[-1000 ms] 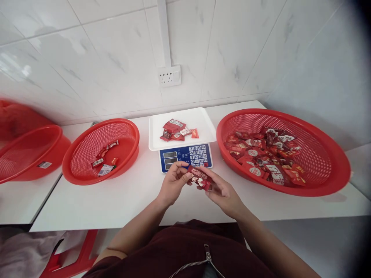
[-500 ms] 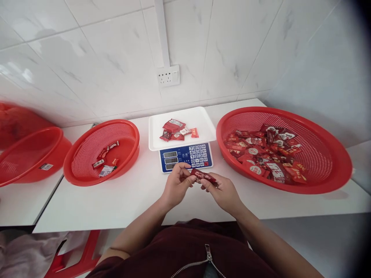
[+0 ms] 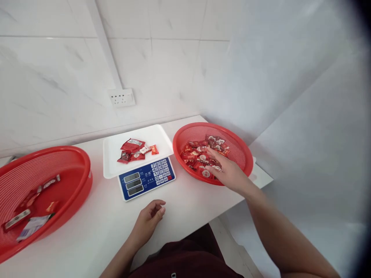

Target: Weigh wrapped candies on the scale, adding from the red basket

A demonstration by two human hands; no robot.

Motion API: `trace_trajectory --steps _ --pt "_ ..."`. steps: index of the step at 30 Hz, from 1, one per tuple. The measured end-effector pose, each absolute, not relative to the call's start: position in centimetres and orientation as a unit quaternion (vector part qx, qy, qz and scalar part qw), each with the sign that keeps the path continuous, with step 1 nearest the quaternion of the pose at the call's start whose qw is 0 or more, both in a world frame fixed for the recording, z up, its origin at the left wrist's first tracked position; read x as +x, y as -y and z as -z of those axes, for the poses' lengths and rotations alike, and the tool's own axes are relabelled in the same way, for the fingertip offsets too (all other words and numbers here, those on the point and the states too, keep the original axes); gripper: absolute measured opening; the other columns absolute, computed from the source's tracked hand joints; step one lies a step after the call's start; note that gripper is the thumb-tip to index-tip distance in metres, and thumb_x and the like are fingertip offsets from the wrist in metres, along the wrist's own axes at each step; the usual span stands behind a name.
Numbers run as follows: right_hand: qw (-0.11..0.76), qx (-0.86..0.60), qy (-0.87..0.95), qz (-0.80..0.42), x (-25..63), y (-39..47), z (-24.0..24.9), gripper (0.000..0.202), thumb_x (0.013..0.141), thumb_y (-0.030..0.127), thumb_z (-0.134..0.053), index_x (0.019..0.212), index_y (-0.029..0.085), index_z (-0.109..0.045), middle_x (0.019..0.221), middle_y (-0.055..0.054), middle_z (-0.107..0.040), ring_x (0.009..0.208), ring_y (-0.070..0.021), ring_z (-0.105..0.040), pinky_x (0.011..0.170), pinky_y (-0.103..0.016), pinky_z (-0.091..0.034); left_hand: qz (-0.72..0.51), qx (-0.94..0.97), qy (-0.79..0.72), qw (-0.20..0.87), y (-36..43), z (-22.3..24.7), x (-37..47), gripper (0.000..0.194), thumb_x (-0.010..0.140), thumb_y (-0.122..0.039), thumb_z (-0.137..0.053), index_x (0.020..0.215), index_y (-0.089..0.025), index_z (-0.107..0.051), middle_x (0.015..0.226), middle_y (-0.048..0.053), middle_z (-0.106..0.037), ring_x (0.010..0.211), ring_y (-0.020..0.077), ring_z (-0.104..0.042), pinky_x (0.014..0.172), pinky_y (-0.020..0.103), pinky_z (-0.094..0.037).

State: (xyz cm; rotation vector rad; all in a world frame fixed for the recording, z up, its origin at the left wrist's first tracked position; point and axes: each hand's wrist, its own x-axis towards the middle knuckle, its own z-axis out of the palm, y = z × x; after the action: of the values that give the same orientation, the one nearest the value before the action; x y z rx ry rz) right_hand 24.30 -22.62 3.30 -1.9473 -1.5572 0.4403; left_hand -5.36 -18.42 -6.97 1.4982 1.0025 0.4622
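My right hand (image 3: pixel 227 170) is over the front of the right-hand red basket (image 3: pixel 213 125), its fingers stretched and apart, with no packet visible in it. Beneath it lies a heap of small red and dark red snack packets (image 3: pixel 194 154), partly covered by the hand. My left hand (image 3: pixel 149 221) hovers over the white table in front of the scale, fingers loosely curled, a gap at the thumb and nothing held. The blue-fronted digital scale (image 3: pixel 147 178) has a white tray (image 3: pixel 111 162), on which several red packets (image 3: pixel 133 145) rest.
At the left stands another red basket (image 3: pixel 82 189) with a few packets and a white-and-purple one (image 3: pixel 33 227). Behind the white table (image 3: pixel 191 204) rises a tiled wall with a socket (image 3: pixel 121 97). The table's right end meets a pale wall.
My hands have parted. The dark red packet they held together no longer shows in either. My right hand has moved right to the basket, and the view has turned right.
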Motion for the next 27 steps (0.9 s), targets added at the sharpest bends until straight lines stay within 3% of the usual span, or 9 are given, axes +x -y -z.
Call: trace_trajectory --steps 4,7,9,12,15,19,23,27 --pt "0.026 -0.741 0.616 -0.266 29.3 21.1 -3.1 0.08 0.073 0.043 -0.063 0.145 0.024 -0.032 0.153 -0.008 -0.029 0.14 -0.032 -0.022 0.113 -0.047 -0.026 -0.166 0.676 -0.439 0.568 18.4 8.4 -5.2 0.042 0.08 -0.052 -0.05 0.1 -0.017 -0.06 0.075 0.001 -0.057 0.072 0.0162 -0.054 0.069 0.029 -0.046" --pt "-0.082 -0.733 0.608 -0.294 30.2 19.4 -1.9 0.096 0.067 0.042 -0.067 0.148 0.024 -0.021 0.156 -0.01 -0.017 0.142 -0.0359 -0.011 0.112 -0.053 -0.022 -0.161 0.696 -0.439 0.545 18.5 8.7 -5.0 0.04 0.08 -0.051 -0.049 0.1 -0.018 -0.061 0.076 0.002 -0.058 0.071 0.0163 -0.055 0.068 0.028 -0.046" --pt "-0.115 -0.74 0.6 -0.28 29.9 18.6 -1.3 0.102 0.064 0.038 -0.069 0.149 0.026 -0.014 0.157 -0.012 -0.013 0.141 -0.0399 -0.012 0.107 -0.057 -0.028 -0.161 0.706 -0.441 0.53 18.5 8.9 -4.9 0.038 0.081 -0.049 -0.049 0.099 -0.018 -0.061 0.077 0.002 -0.059 0.07 0.0164 -0.056 0.068 0.028 -0.047" --pt "-0.132 -0.747 0.608 -0.236 29.4 17.8 -1.1 0.104 0.061 0.027 -0.07 0.149 0.029 -0.015 0.152 -0.015 -0.026 0.131 -0.0438 -0.035 0.096 -0.052 -0.041 -0.164 0.719 -0.443 0.51 18.6 9.1 -5.0 0.036 0.081 -0.046 -0.048 0.099 -0.019 -0.062 0.079 0.003 -0.062 0.071 0.0168 -0.058 0.069 0.029 -0.047" --pt "-0.11 -0.742 0.63 -0.201 30.2 17.4 -1.1 0.092 0.062 0.018 -0.067 0.145 0.029 -0.028 0.133 -0.015 -0.052 0.111 -0.0379 -0.057 0.081 -0.041 -0.049 -0.168 0.726 -0.442 0.499 18.7 9.3 -5.1 0.035 0.081 -0.045 -0.048 0.099 -0.019 -0.063 0.08 0.003 -0.063 0.071 0.017 -0.059 0.068 0.029 -0.048" --pt "0.03 -0.773 0.61 -0.171 32.5 16.4 -1.3 0.067 0.06 0.011 -0.067 0.124 0.027 -0.056 0.11 -0.009 -0.067 0.101 -0.0325 -0.062 0.077 -0.035 -0.049 -0.179 0.731 -0.438 0.491 18.7 9.6 -5.1 0.033 0.081 -0.044 -0.049 0.098 -0.019 -0.064 0.08 0.004 -0.065 0.071 0.0174 -0.06 0.069 0.03 -0.049" --pt "0.173 -0.813 0.539 -0.139 34.3 15.2 -2.4 0.06 0.069 0.023 -0.068 0.126 0.022 -0.051 0.111 -0.007 -0.066 0.097 -0.026 -0.062 0.077 -0.033 -0.051 -0.183 0.735 -0.435 0.487 18.7 9.8 -5.0 0.033 0.081 -0.044 -0.049 0.098 -0.019 -0.064 0.079 0.004 -0.065 0.071 0.0173 -0.061 0.068 0.03 -0.05" --pt "0.393 -0.77 0.438 -0.246 34.5 14.3 -3.4 0.063 0.07 0.034 -0.072 0.125 0.021 -0.046 0.111 -0.008 -0.065 0.081 -0.0202 -0.065 0.057 -0.028 -0.056 -0.184 0.733 -0.438 0.487 18.7 9.7 -5.1 0.033 0.081 -0.044 -0.049 0.098 -0.019 -0.064 0.08 0.004 -0.065 0.071 0.0172 -0.061 0.068 0.03 -0.05"
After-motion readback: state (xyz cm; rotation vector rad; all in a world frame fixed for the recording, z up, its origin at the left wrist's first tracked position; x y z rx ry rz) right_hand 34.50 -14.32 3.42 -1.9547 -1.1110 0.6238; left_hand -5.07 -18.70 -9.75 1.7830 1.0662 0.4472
